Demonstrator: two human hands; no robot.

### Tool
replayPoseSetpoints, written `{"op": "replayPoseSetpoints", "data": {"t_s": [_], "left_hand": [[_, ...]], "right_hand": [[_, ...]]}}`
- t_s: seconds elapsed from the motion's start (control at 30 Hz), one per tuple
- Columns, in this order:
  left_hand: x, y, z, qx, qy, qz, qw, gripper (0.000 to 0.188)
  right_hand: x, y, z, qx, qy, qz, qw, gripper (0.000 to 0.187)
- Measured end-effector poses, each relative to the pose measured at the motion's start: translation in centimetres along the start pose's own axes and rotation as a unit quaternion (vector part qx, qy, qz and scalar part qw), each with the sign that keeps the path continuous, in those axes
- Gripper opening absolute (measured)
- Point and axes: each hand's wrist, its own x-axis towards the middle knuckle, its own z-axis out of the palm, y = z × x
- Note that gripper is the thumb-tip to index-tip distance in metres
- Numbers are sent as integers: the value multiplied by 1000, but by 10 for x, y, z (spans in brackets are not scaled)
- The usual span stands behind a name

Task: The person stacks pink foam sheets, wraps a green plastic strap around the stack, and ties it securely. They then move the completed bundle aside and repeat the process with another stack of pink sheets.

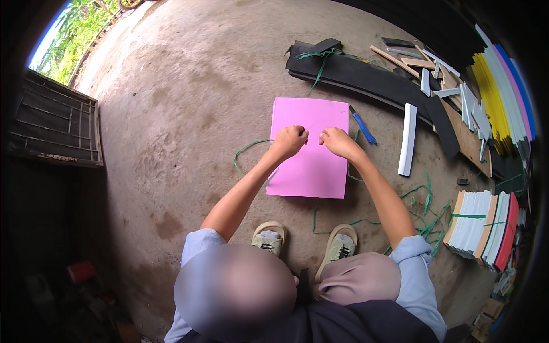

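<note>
A stack of pink sheets point(311, 177) lies on the floor in front of my feet. Over its upper half my left hand point(289, 142) is closed, fingers curled and pinched together. Facing it a short gap away, my right hand point(338, 142) is closed in the same way. What either hand pinches is hidden by the fingers. Green string point(245, 150) loops out from the stack's left side near my left wrist, and more shows at its right edge beside my right forearm. A blue-handled knife point(364, 127) lies to the right of the stack.
A long black foam bundle point(354, 77) tied with green string lies beyond. White and tan offcuts point(466, 106) pile up at the right, near a loose white strip point(407, 140). A tied sheet bundle point(474, 223) stands at the lower right, beside tangled green string point(429, 220).
</note>
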Motion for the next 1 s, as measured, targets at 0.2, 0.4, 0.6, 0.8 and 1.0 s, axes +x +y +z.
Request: {"op": "replayPoseSetpoints", "data": {"t_s": [0.2, 0.4, 0.6, 0.8, 1.0], "left_hand": [[7, -2, 20, -17, -26, 16, 999, 32], [6, -15, 38, -214, -51, -88, 972, 22], [3, -18, 36, -180, -41, -68, 980, 20], [0, -19, 41, -386, -54, -134, 911, 21], [-3, -15, 46, -360, -68, -159, 917, 23]], "right_hand": [[-3, 11, 4, 99, -31, 80, 991, 28], [5, 34, 19, 368, -39, 130, 920, 34], [-6, 40, 24, 507, -81, 119, 850, 43], [-6, 39, 31, 531, -86, 99, 837, 49], [-3, 48, 43, 355, -4, 41, 934, 40]]}}
